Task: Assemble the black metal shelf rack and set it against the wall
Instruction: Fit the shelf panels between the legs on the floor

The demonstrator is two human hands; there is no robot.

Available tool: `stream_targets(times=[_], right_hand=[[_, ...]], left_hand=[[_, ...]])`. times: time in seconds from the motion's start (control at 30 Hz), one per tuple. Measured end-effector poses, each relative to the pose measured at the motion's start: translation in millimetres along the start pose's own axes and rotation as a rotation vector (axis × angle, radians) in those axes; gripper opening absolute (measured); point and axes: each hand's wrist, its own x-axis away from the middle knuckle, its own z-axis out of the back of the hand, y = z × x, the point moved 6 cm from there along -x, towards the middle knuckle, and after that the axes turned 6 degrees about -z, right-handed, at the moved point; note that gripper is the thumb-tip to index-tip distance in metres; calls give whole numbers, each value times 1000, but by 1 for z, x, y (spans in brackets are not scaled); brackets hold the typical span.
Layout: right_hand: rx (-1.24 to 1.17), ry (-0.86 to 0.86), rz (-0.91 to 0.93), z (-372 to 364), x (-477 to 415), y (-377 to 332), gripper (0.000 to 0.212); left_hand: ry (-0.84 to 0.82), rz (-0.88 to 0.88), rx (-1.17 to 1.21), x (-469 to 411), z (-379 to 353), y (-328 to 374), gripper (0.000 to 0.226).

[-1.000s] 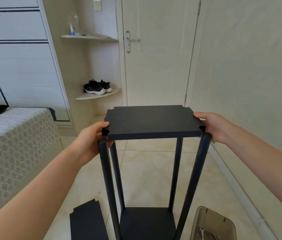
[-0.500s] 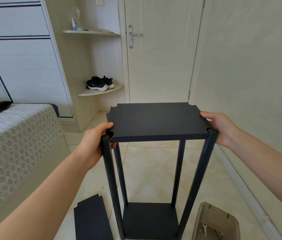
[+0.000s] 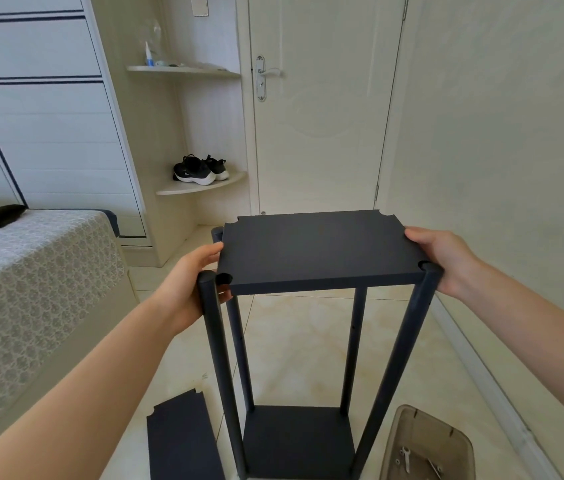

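Note:
The black rack stands upright on the tiled floor with four round posts (image 3: 219, 368) and a bottom shelf (image 3: 299, 441) fitted between them. A top shelf panel (image 3: 318, 249) with notched corners lies across the post tops. Its near right notch meets a post, while its near left notch sits beside the near left post. My left hand (image 3: 190, 284) grips the panel's left edge, behind the near left post. My right hand (image 3: 446, 259) grips the right edge by the near right post. A loose black shelf panel (image 3: 181, 441) lies flat on the floor to the left of the rack.
A bed (image 3: 31, 289) with a patterned cover fills the left side. A clear plastic tray (image 3: 427, 448) holding small wrenches lies on the floor at the right. The bare wall (image 3: 502, 150) runs along the right, with a closed door (image 3: 322, 109) and corner shelves with shoes (image 3: 200, 169) behind.
The view has shifted and the rack now sits further right in it. The panel's near left corner has come away from the near left post, leaving the post beside the notch.

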Motion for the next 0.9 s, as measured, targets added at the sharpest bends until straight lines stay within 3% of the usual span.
stream_targets(times=[0.3, 0.43, 0.63, 0.9], right_hand=[[102, 6, -51, 1, -5, 2, 19], [157, 31, -105, 2, -9, 7, 23], [226, -3, -169, 0, -15, 16, 29], [165, 54, -165, 10, -23, 25, 21]], left_hand=[[-79, 98, 15, 2, -3, -4, 62], [-86, 114, 33, 1, -2, -5, 52], [-83, 170, 4, -5, 4, -9, 56], [21, 142, -17, -19, 7, -11, 38]])
